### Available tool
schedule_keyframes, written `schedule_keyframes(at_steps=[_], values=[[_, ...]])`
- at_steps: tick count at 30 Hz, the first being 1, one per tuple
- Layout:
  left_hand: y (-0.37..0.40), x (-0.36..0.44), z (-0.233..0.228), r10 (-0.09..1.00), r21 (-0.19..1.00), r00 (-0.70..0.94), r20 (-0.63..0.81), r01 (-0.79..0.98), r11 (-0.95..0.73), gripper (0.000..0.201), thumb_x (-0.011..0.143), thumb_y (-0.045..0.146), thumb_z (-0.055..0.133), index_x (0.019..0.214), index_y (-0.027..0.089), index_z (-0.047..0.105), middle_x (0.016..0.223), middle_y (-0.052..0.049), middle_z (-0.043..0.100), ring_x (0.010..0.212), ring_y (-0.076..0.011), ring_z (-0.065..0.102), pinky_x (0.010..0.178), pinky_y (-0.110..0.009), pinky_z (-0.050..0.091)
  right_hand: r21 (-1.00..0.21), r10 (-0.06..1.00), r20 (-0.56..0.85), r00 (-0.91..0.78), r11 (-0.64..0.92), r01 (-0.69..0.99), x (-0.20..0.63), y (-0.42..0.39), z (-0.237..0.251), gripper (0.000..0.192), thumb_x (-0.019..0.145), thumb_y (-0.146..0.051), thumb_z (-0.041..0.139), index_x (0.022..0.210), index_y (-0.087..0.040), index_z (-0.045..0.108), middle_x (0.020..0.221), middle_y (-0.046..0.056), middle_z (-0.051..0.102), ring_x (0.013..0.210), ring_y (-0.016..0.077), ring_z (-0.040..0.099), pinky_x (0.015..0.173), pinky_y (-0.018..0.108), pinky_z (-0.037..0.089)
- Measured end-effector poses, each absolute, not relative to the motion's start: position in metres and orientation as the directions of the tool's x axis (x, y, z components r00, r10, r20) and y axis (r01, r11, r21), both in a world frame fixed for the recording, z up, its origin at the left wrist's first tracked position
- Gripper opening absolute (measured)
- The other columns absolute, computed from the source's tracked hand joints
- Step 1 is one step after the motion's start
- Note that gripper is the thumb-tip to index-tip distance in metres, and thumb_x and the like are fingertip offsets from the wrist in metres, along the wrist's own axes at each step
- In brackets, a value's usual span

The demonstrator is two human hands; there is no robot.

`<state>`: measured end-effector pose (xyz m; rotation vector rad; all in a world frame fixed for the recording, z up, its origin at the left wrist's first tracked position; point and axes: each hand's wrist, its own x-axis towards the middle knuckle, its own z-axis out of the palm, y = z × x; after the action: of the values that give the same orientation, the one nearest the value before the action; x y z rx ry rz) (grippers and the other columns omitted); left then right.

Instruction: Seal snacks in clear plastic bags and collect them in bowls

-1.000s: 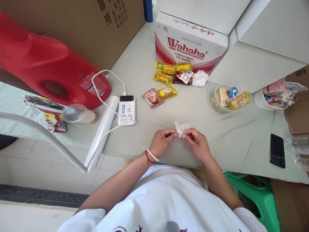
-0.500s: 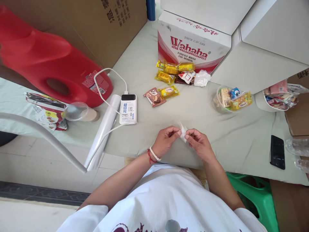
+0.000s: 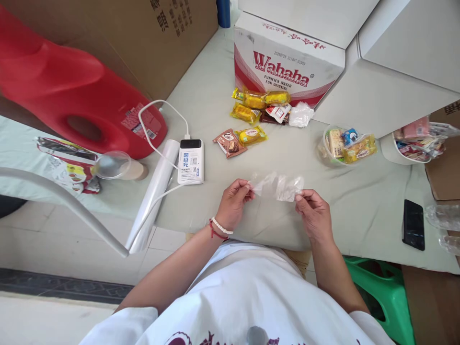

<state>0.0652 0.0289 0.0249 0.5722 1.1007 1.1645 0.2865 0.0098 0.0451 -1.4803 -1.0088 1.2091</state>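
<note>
A clear, crinkled plastic bag (image 3: 276, 187) is stretched between my two hands above the near part of the table. My left hand (image 3: 234, 201), with a white bead bracelet and a red cord at its wrist, pinches the bag's left end. At the other end, my right hand (image 3: 314, 213) grips the corner between thumb and fingers. Beyond the hands lie a brown snack packet (image 3: 230, 143) and a yellow-wrapped snack (image 3: 251, 135), touching each other. Behind them, more yellow snacks (image 3: 245, 113) and a crumpled white plastic bundle (image 3: 301, 115) rest against the Wahaha box (image 3: 283, 62).
On the left are a power bank (image 3: 190, 163) with a white cable, a plastic roll (image 3: 154, 196), a clear cup (image 3: 114, 166) and a large red jug (image 3: 82, 96). Rightward stand a snack-filled tub (image 3: 328, 155), a white container (image 3: 388, 151) and a phone (image 3: 413, 225). A green stool (image 3: 391, 297) is below.
My hands have moved apart, left and right. The plastic bag, bunched small between my fingertips before, is now spread out into a strip. Both hands still hold it.
</note>
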Motion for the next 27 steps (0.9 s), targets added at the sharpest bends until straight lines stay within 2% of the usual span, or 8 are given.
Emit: schedule_keyframes(at_steps=[5,10,12,15,18,20,23,27], values=[[0.033,0.053,0.025,0.901,0.738,-0.021,-0.434,-0.582,0.342,0.03,0.071,0.037,0.081,0.083,0.021,0.058,0.086,0.002,0.067,0.079,-0.0129,0.066,0.083,-0.033,0.057,-0.945,0.948,-0.22,0.232,-0.266,0.189,0.318,-0.01,0.03,0.03,0.08,-0.049,0.078,0.089,-0.023,0.067,0.076,-0.001,0.06,0.061,0.0126,0.046,0.058,0.027,0.04],[0.023,0.054,0.034,0.987,0.985,-0.155,-0.045,-0.174,0.018,0.014,0.09,0.035,0.067,0.085,0.021,0.066,0.101,-0.006,0.074,0.094,-0.0178,0.068,0.09,-0.035,0.055,-0.886,0.833,-0.111,0.543,-0.331,0.326,0.335,-0.015,0.042,0.038,0.079,-0.056,0.077,0.096,-0.023,0.067,0.083,0.003,0.064,0.063,0.0138,0.05,0.053,0.026,0.04],[0.017,0.059,0.041,0.984,0.986,-0.086,0.157,0.072,-0.151,0.01,0.093,0.027,0.061,0.089,0.023,0.069,0.101,-0.006,0.075,0.097,-0.0191,0.069,0.094,-0.036,0.054,-0.929,0.874,-0.205,0.441,-0.316,0.195,0.323,-0.01,0.06,0.046,0.087,-0.067,0.065,0.098,-0.023,0.067,0.084,0.005,0.066,0.062,0.0144,0.052,0.048,0.025,0.039],[0.008,0.066,0.049,0.926,0.88,0.078,0.37,0.289,-0.377,0.013,0.092,0.017,0.059,0.09,0.024,0.07,0.104,-0.007,0.077,0.097,-0.019,0.07,0.092,-0.034,0.054,-0.903,0.9,-0.429,0.076,-0.427,-0.044,0.293,0.007,0.082,0.067,0.087,-0.082,0.051,0.111,-0.022,0.069,0.095,0.01,0.071,0.076,0.0189,0.063,0.047,0.026,0.047],[-0.002,0.066,0.046,0.86,0.797,0.186,0.475,0.323,-0.51,0.014,0.089,0.014,0.061,0.091,0.024,0.071,0.105,-0.007,0.077,0.096,-0.0185,0.07,0.092,-0.034,0.054,-0.854,0.854,-0.507,-0.117,-0.517,-0.067,0.269,0.028,0.082,0.06,0.073,-0.07,0.076,0.11,-0.022,0.07,0.09,0.005,0.07,0.078,0.0182,0.064,0.054,0.026,0.052],[-0.01,0.063,0.039,0.89,0.824,0.146,0.432,0.337,-0.455,0.013,0.09,0.016,0.061,0.092,0.024,0.071,0.104,-0.007,0.076,0.096,-0.0189,0.07,0.091,-0.035,0.054,-0.882,0.88,-0.462,-0.112,-0.469,-0.048,0.262,0.036,0.073,0.046,0.068,-0.054,0.085,0.097,-0.021,0.071,0.077,0.0,0.065,0.065,0.0132,0.056,0.054,0.024,0.049],[-0.022,0.054,0.028,0.986,0.945,0.019,0.163,0.285,-0.162,0.016,0.096,0.027,0.056,0.094,0.022,0.071,0.103,-0.008,0.075,0.097,-0.0204,0.069,0.089,-0.036,0.055,-0.953,0.952,-0.302,-0.057,-0.3,0.027,0.257,0.035,0.06,0.027,0.079,-0.045,0.075,0.09,-0.021,0.07,0.074,-0.002,0.061,0.06,0.0104,0.05,0.057,0.024,0.046],[-0.022,0.049,0.026,0.988,0.986,-0.059,-0.144,0.07,0.148,0.037,0.102,0.045,0.045,0.118,0.02,0.066,0.12,-0.012,0.069,0.11,-0.0242,0.067,0.087,-0.038,0.057,-0.934,0.988,-0.043,-0.146,0.012,0.356,0.252,0.021,0.056,0.017,0.095,-0.032,0.058,0.097,-0.022,0.071,0.084,0.002,0.067,0.069,0.0134,0.056,0.064,0.027,0.047]])
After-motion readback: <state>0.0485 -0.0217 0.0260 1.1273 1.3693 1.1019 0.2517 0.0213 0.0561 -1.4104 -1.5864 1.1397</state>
